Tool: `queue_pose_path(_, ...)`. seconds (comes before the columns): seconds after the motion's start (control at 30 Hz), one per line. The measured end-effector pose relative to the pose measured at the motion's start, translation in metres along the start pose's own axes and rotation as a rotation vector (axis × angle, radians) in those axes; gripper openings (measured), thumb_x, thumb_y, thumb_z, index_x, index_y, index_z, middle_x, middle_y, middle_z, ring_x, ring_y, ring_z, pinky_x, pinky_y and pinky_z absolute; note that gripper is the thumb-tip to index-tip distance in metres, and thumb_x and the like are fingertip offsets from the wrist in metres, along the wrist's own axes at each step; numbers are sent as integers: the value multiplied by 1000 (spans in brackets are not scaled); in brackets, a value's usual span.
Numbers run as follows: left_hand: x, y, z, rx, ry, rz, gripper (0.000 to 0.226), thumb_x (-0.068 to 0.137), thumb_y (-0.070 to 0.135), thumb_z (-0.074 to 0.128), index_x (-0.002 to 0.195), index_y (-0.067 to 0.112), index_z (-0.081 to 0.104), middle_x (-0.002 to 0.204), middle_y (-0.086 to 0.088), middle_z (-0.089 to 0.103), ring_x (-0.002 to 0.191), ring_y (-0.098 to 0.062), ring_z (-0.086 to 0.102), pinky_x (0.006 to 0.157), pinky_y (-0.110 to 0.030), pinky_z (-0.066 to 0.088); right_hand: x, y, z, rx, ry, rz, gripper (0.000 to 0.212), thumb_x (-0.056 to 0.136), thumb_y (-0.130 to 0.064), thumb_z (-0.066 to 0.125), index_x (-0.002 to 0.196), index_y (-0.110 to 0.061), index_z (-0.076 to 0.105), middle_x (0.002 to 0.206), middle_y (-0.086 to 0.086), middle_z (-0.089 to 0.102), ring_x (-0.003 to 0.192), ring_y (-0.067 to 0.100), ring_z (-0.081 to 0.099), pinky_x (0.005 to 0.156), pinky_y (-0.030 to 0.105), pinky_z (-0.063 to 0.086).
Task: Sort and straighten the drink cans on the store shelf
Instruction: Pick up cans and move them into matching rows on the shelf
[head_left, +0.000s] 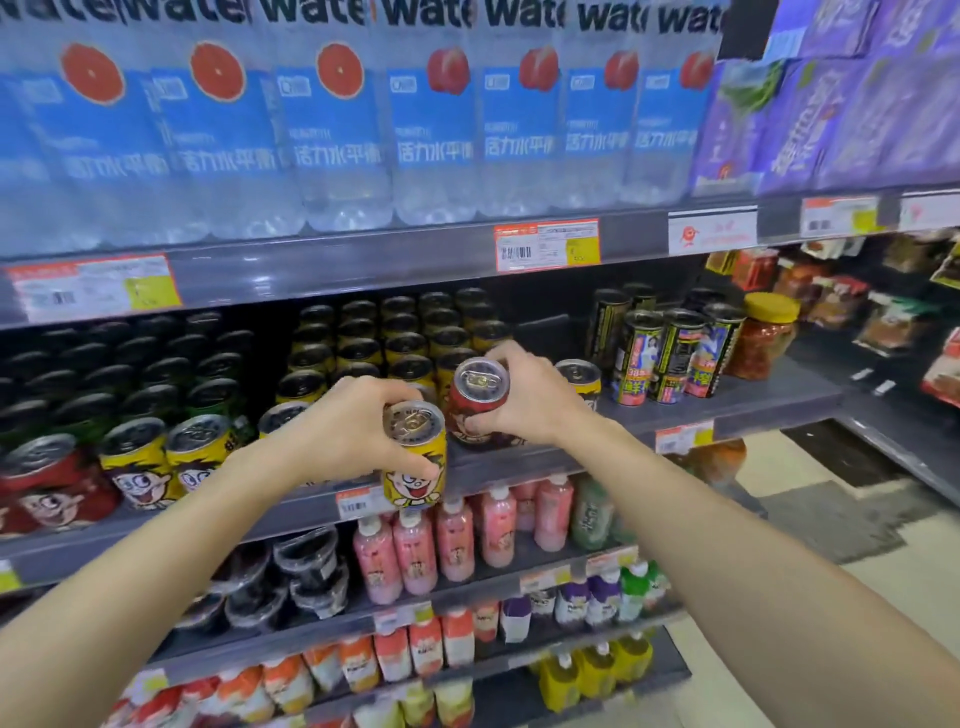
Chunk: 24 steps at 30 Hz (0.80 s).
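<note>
Yellow cartoon can (415, 457): our left hand (348, 431) grips it, in front of the shelf edge (571, 457). Red can (478, 400): our right hand (530, 395) grips it, just right, on the shelf.

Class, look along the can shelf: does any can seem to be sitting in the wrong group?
Yes. A red can stands at the far left beside the yellow cans. The right hand grips another red can among yellow ones; the left hand holds a yellow can.
</note>
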<state>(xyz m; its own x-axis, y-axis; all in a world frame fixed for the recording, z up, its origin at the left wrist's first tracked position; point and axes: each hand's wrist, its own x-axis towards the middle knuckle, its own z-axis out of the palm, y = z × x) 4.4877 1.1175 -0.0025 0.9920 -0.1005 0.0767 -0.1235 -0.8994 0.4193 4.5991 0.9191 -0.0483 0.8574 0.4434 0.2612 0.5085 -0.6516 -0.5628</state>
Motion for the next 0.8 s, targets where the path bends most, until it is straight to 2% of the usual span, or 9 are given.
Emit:
queue_pose_path(0.17,0,17,-5,-54,-6,15,72,59,46,88,122,21,64,116,8,67,105,-11,63,91,-28,52,-13,8,-20,215,11,82,72,59,-38,92,118,-24,54,101,-14,63,94,7,62,72,20,48)
queue_pose_path(0.3,9,26,-3,-44,-56,20,77,58,49,86,126,22,61,118,10,65,107,-12,62,95,-34,51,-24,22,-28,359,7,117,71,60,-33,94,120,-19,59,109,-6,69,99,10,68,88,35,57)
queue_pose_path(0.4,18,25,3,-12,-76,32,80,54,64,82,121,24,63,109,12,67,98,-12,64,84,-31,52,-28,31,-34,354,-12,128,73,60,-35,93,124,-20,61,111,-4,71,100,10,68,91,38,57)
queue_pose_path(0.47,25,25,7,36,-43,31,78,57,60,83,122,22,63,106,10,64,91,-12,58,75,-27,45,-29,35,-39,345,-24,124,72,59,-36,93,122,-21,62,109,-5,71,99,8,69,92,37,57)
queue_pose_path(0.6,45,33,11,45,-30,22,72,59,52,86,119,18,65,103,6,69,87,-10,60,70,-23,44,-31,34,-47,322,-38,105,62,61,-30,93,116,-22,65,104,-5,73,96,8,70,89,35,58)
queue_pose_path(0.7,59,35,14,53,-9,17,76,61,46,87,125,15,62,115,0,68,99,-15,59,79,-26,46,-31,33,-49,286,-42,93,62,62,-33,92,117,-23,64,107,-5,71,98,9,69,87,31,57)
queue_pose_path(0.8,70,29,15,75,7,9,83,59,49,87,129,13,61,128,-3,64,116,-20,58,87,-27,46,-32,34,-52,253,-34,96,65,64,-33,91,122,-21,62,109,-3,71,98,10,68,87,29,56)
